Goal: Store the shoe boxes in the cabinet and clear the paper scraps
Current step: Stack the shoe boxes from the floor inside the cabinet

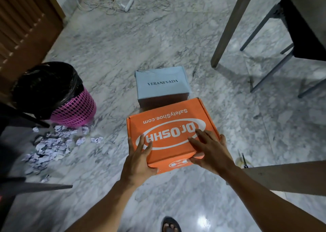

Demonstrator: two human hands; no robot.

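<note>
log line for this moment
left hand grips orange box near-left corner | right hand grips near-right corner | blue-grey box behind it | paper scraps beside pink bin

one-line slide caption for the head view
Left hand and right hand hold the orange box, blue box behind it, paper scraps by the pink bin.

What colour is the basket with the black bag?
The basket is pink mesh, seen in the head view.

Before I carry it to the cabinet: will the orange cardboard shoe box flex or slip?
The orange cardboard shoe box probably stays stiff: its edges look crisp. Likely not slippery: matte card, left hand and right hand holding its near corners.
</note>
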